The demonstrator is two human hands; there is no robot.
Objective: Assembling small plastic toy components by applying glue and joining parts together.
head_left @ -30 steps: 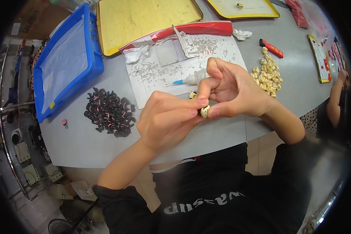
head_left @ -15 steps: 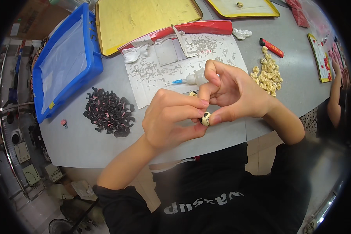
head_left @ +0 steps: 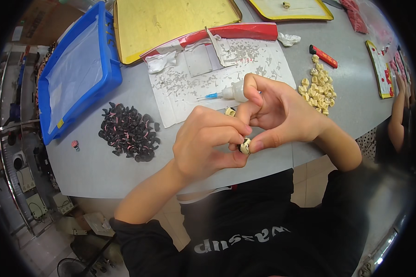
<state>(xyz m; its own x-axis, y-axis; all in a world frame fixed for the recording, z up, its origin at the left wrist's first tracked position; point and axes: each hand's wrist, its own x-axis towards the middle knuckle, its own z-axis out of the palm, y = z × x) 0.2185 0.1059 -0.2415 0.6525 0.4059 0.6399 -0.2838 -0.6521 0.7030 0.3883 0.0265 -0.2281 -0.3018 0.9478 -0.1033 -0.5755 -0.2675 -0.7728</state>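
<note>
Both hands meet above the near part of the table, fingertips closed on one small cream-and-black moulded piece [head_left: 245, 147]. My left hand [head_left: 203, 141] pinches it from the left, its fingers bent around the dark side. From the right, my right hand [head_left: 284, 115] grips the same piece between thumb and fingertips. Another cream piece [head_left: 230, 111] shows just behind the fingers. Beyond them lies a clear squeeze bottle [head_left: 233, 92] with a blue needle tip, partly hidden by my right hand. Black curved pieces with pink parts [head_left: 128, 131] lie heaped left; small cream pieces [head_left: 318, 87] are piled right.
A glue-spotted white sheet [head_left: 171, 108] with a torn red-and-white carton lies mid-table. Around it are a blue tray [head_left: 110, 69], a yellow tray [head_left: 175, 23], another yellow-rimmed tray [head_left: 305, 11], crumpled tissue and a red marker-like stick [head_left: 323, 56]. Another person's arm [head_left: 397, 120] shows far right.
The held piece has turned slightly between my fingertips and sits a little lower. My left hand has shifted slightly right; both hands keep their pinch.
</note>
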